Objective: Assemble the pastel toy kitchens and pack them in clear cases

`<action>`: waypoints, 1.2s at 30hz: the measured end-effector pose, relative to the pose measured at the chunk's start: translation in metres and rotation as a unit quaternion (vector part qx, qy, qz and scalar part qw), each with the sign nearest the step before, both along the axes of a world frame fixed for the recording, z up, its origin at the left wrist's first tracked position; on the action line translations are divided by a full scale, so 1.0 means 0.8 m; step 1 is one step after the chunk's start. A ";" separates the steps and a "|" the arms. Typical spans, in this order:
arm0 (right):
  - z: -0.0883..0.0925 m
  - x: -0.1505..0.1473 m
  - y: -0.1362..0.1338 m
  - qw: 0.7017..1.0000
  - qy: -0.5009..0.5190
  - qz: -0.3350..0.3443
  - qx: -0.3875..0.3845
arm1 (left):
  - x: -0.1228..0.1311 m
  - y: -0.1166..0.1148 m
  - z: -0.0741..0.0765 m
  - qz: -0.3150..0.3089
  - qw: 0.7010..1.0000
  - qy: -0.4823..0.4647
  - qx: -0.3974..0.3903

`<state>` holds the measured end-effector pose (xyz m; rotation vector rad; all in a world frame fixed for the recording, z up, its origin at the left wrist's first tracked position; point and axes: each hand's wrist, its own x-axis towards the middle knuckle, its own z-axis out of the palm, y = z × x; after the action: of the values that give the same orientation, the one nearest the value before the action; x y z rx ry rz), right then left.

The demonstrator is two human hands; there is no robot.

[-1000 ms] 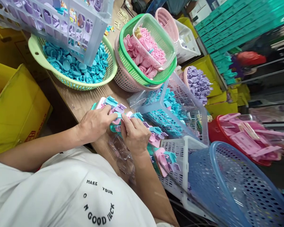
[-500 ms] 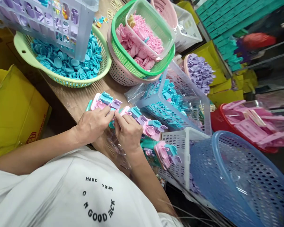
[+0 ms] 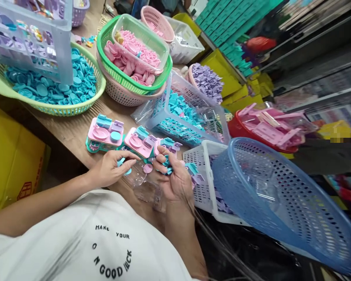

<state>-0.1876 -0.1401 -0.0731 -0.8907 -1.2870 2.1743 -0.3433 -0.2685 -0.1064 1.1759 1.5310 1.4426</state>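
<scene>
My left hand point(image 3: 109, 168) is curled at the table's near edge, fingertips pinching a small teal plastic piece point(image 3: 123, 162). My right hand point(image 3: 174, 177) is closed round a teal and pink toy part point(image 3: 167, 163). Between the hands lie a small pink disc point(image 3: 148, 168) and a clear plastic bag point(image 3: 140, 183). Just beyond the hands stand assembled pink toy sets: one at the left point(image 3: 105, 133), another in the middle point(image 3: 140, 142), both with teal and purple pieces on top.
A pale green basket of teal discs point(image 3: 51, 88) sits far left under a grey crate point(image 3: 32, 39). A green basket of pink parts point(image 3: 133, 62), a tilted crate of teal pieces point(image 3: 184, 113), a white crate point(image 3: 203, 177) and a blue basket point(image 3: 269, 195) crowd the right. Yellow boxes point(image 3: 11, 156) stand at left.
Both hands have drawn back from the pink toy sets toward my body, each with a small piece in its fingers. The camera has swung, so the baskets sit further left.
</scene>
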 end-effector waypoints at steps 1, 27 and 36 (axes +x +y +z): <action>-0.008 0.003 0.000 1.000 -0.007 -0.017 0.023 | 0.007 0.008 0.002 -0.019 1.000 -0.013 -0.005; -0.074 -0.013 0.026 0.683 -0.199 -0.048 0.701 | 0.013 0.040 -0.038 -0.008 0.992 0.124 -0.012; -0.074 -0.019 0.031 0.701 -0.210 -0.086 0.677 | 0.009 0.041 -0.040 -0.003 0.996 0.091 -0.023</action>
<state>-0.2031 -0.1156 -0.1322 -0.7202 -2.2872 0.3870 -0.3364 -0.2360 -0.1387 1.3126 1.6736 1.3176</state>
